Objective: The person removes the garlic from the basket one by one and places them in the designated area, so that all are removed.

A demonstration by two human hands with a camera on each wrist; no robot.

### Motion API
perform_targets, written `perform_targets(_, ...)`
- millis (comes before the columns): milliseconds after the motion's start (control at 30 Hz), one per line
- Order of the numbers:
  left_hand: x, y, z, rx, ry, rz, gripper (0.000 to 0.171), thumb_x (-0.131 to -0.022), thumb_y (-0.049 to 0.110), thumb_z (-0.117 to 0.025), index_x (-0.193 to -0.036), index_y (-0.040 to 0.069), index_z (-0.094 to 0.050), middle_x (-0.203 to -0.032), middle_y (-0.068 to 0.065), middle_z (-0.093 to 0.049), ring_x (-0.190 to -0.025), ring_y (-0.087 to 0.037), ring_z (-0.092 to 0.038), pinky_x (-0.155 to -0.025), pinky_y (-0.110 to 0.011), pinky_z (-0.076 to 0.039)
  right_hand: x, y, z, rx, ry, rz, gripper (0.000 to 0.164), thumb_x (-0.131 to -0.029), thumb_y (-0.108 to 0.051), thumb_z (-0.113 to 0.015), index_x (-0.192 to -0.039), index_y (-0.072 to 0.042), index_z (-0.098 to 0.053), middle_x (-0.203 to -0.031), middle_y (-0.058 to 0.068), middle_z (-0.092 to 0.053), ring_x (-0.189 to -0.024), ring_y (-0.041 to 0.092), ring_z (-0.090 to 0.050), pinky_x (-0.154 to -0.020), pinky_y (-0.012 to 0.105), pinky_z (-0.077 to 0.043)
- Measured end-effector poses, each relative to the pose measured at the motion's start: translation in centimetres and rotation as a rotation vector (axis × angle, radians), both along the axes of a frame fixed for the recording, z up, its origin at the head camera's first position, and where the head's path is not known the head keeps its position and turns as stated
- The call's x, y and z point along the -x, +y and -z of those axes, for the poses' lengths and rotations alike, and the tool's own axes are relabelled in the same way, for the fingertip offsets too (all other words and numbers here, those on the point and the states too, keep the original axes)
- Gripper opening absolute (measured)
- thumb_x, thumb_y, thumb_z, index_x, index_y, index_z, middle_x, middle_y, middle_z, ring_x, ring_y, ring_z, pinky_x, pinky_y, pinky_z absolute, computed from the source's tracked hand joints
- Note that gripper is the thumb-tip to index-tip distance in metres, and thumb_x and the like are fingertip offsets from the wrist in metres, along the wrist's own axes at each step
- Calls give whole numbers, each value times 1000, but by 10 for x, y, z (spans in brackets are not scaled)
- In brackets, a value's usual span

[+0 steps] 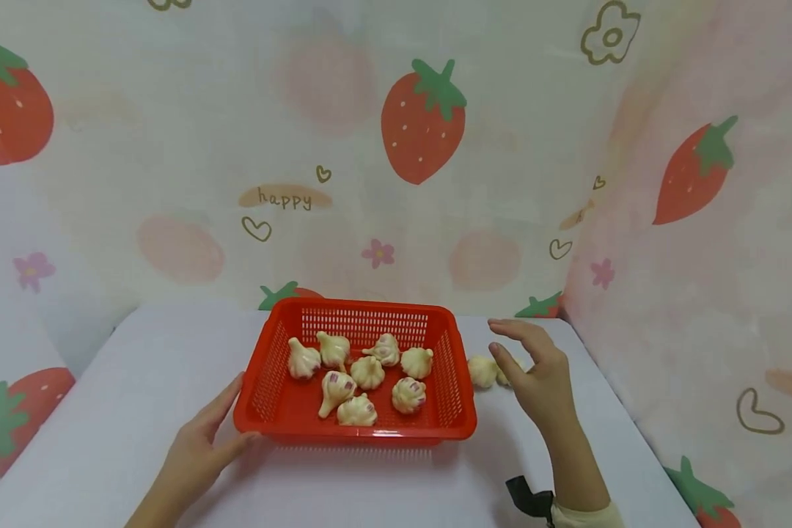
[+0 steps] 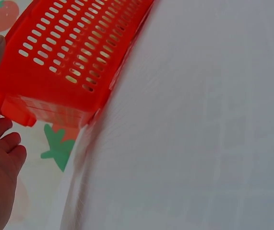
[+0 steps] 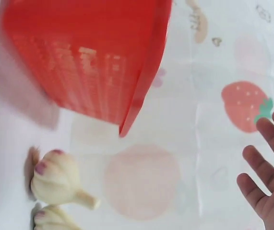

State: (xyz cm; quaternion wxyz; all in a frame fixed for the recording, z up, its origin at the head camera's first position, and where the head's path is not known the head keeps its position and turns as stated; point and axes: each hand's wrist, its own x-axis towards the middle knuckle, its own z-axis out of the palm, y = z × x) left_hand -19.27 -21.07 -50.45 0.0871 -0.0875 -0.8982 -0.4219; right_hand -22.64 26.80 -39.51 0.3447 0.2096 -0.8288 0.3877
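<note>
A red plastic basket (image 1: 353, 434) with slotted walls stands on the white table, several garlic bulbs (image 1: 367, 372) lying inside it. My left hand (image 1: 194, 455) holds the basket's near left corner, its thumb at the front rim and its fingers along the left side. In the left wrist view the curled fingers (image 2: 5, 139) lie under the rim. My right hand (image 1: 544, 378) is raised to the right of the basket, apart from it, with thumb and fingers spread and nothing held. Two garlic bulbs (image 1: 482, 372) lie on the table behind that hand, partly hidden by it.
The white table (image 1: 343, 491) runs back to a wall covering (image 1: 343, 147) printed with strawberries, and another covering rises along the right edge. A black strap piece (image 1: 529, 499) sits at the right wrist.
</note>
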Motion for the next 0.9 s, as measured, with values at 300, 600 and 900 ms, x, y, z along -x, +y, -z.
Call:
perform_targets(300,-4,-2,3,-7,-33,0,93,-88,51,-76,-163,31,-25,-164,-3,-37,-148,-35,-39,-108,-56,-43,-13,-37,6,-76,-74,-102,36,-91,-10,-78,-126,-17,-72,-126,-2,-71,-124,20,-61,-108,26,-48)
perform_targets(600,-2,-1,0,-39,-69,-1,93,-89,54,-74,-164,28,-26,-165,-6,-35,-150,-38,-36,-109,-61,-42,-12,-65,5,-73,-133,-96,43,-88,-10,-81,-127,-22,-71,-127,-10,-70,-127,14,-58,-108,45,-52)
perform_targets(900,-1,2,1,-63,-76,2,94,-88,54,-75,-164,27,-26,-166,-5,-34,-150,-38,-35,-110,-62,-41,-3,-98,4,-35,-161,-159,40,-88,-13,-81,-126,-19,-72,-125,-10,-71,-122,13,-61,-103,45,-55)
